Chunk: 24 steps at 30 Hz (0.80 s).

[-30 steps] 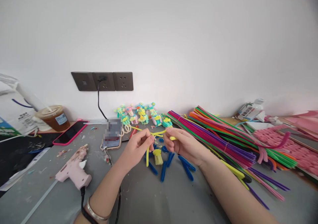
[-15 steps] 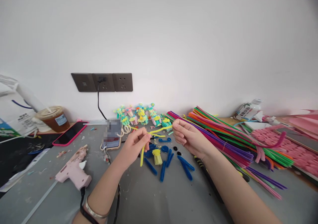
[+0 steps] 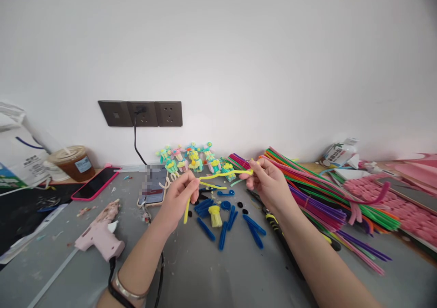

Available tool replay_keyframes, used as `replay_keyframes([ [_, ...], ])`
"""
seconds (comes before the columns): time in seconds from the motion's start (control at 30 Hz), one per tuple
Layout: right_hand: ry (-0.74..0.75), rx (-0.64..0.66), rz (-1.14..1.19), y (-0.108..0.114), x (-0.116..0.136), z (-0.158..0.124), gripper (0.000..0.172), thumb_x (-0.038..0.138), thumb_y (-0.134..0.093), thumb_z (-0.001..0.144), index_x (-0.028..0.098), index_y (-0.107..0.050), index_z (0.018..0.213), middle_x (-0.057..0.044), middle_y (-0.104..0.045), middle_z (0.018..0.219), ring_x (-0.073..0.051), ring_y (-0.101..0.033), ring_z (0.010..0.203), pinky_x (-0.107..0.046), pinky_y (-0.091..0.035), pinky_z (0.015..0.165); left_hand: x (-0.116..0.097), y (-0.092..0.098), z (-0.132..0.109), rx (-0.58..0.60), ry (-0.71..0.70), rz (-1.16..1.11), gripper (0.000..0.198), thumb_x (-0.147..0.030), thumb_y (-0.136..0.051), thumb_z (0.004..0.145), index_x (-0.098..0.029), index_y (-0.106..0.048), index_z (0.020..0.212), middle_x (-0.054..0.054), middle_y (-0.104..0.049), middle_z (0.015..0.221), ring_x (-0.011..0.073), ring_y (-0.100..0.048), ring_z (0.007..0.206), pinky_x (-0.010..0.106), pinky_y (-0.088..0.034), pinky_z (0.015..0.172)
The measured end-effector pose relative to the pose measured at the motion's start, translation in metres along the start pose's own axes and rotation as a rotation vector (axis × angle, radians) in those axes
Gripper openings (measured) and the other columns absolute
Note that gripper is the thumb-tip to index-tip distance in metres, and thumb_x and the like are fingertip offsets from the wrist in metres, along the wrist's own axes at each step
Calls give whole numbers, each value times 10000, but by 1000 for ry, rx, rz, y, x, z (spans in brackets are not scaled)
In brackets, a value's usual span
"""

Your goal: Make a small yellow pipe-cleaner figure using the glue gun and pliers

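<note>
Between my hands stretches a yellow pipe cleaner (image 3: 221, 175) above the table. My left hand (image 3: 182, 194) is closed on it, with one yellow end hanging below the fingers and another pointing right. My right hand (image 3: 266, 178) pinches the far end, which looks bent at the fingertips. Beneath them stands a small yellow bundle of pipe cleaner pieces (image 3: 215, 217). Around it lie folded blue pipe cleaner pieces (image 3: 223, 236), a blue coil (image 3: 226, 205) and small black discs (image 3: 245, 211).
Several colourful pipe cleaner figures (image 3: 196, 163) stand by the wall. Right of them lie bundled pipe cleaners (image 3: 317, 210) and pliers (image 3: 273, 221). On the left are a pink glue gun (image 3: 100, 235), a phone (image 3: 97, 183), another phone (image 3: 152, 194) and a drink cup (image 3: 73, 164).
My right hand has moved right and my left hand slightly left and up, so a longer length of yellow pipe cleaner shows between them.
</note>
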State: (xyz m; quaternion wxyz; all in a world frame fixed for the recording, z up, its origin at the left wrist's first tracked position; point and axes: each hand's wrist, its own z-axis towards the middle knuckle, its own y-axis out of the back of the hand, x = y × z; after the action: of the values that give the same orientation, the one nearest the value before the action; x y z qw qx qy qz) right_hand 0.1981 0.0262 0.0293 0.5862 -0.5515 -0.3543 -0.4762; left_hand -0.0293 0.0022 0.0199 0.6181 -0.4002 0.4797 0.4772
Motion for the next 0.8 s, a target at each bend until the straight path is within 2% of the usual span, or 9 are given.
replay_keyframes([
  [0.13, 213, -69, 21, -3, 5, -3, 403, 445, -753, 781, 245, -406, 739, 120, -460, 388, -54, -311, 309, -194, -239, 356, 1, -1, -3, 128, 12, 79, 372, -408, -495, 949, -206, -417, 647, -48, -440, 575, 116, -392, 567, 261, -306, 591],
  [0.3, 233, -145, 96, -4, 3, -3, 430, 469, -747, 776, 244, -385, 713, 81, -522, 515, -82, -422, 424, -216, -321, 423, 1, -6, -6, 209, 43, 27, 346, -399, -504, 944, -205, -436, 666, -48, -473, 561, 113, -412, 560, 258, -311, 588],
  [0.37, 159, -62, 40, -1, 1, -1, 420, 500, -736, 771, 244, -407, 712, 74, -509, 529, -95, -424, 448, -228, -335, 447, 1, -7, -5, 187, 52, -9, 338, -380, -494, 950, -202, -439, 668, -46, -486, 565, 109, -413, 555, 257, -317, 590],
  [0.43, 124, 54, -184, 3, 0, 1, 396, 525, -730, 763, 237, -464, 704, 47, -526, 568, -114, -451, 493, -251, -354, 482, 1, -6, -4, 141, 67, -58, 329, -365, -499, 950, -201, -443, 670, -56, -458, 549, 101, -388, 531, 253, -308, 569],
  [0.5, 191, 109, -468, 4, 0, 1, 369, 544, -716, 769, 222, -545, 713, 3, -575, 662, -148, -509, 591, -282, -390, 550, 1, -6, -3, 100, 91, -109, 311, -358, -519, 939, -204, -455, 676, -77, -383, 500, 92, -327, 484, 247, -279, 531],
  [0.57, 291, 131, -600, 2, 1, -1, 353, 557, -655, 820, 210, -614, 770, -33, -618, 770, -184, -562, 715, -306, -425, 645, 0, -7, -3, 81, 111, -155, 296, -354, -538, 924, -206, -467, 677, -95, -309, 453, 87, -263, 445, 244, -254, 505],
  [0.6, 304, 162, -582, 0, 2, -3, 365, 567, -595, 862, 208, -636, 812, -44, -634, 809, -198, -581, 767, -314, -436, 687, -1, -8, -3, 84, 121, -176, 292, -354, -542, 919, -207, -472, 677, -99, -291, 437, 86, -241, 435, 243, -250, 499],
  [0.67, 231, 301, -485, -6, 4, -8, 413, 575, -492, 920, 200, -655, 865, -51, -655, 818, -202, -603, 783, -314, -448, 703, -3, -9, -3, 103, 136, -224, 286, -359, -544, 913, -207, -479, 679, -100, -291, 423, 84, -224, 428, 241, -256, 497],
  [0.8, 27, 583, -423, -15, 9, -20, 425, 550, -527, 918, 167, -673, 807, 12, -546, 579, -119, -473, 540, -254, -368, 536, -8, -10, -4, 123, 145, -270, 291, -377, -560, 905, -204, -477, 686, -102, -286, 440, 79, -208, 432, 231, -261, 493],
])
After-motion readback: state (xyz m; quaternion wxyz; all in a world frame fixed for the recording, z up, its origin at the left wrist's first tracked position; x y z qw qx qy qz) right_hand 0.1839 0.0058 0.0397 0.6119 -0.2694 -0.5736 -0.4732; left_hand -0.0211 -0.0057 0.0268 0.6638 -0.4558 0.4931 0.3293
